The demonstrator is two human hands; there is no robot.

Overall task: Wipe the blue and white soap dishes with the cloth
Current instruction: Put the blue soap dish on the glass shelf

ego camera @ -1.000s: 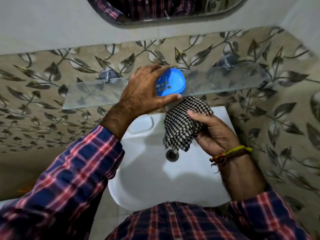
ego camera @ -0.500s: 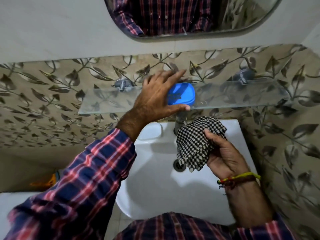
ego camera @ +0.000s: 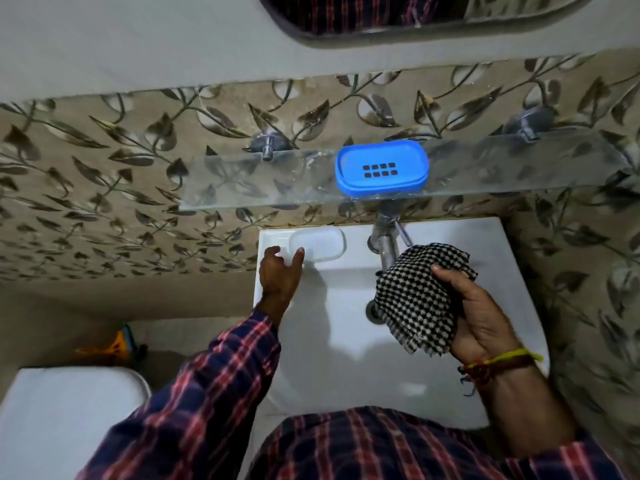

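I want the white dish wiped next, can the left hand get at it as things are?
Probably yes. The left hand is open at the near-left edge of the white dish on the sink, with nothing between them.

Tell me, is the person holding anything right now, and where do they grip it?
The right hand grips the checked cloth by its bunched right side. The left hand holds nothing; its fingers reach toward the white soap dish.

Plaid sleeves (ego camera: 207, 393) — navy, red; wrist threads (ego camera: 498, 363) — yellow, red.
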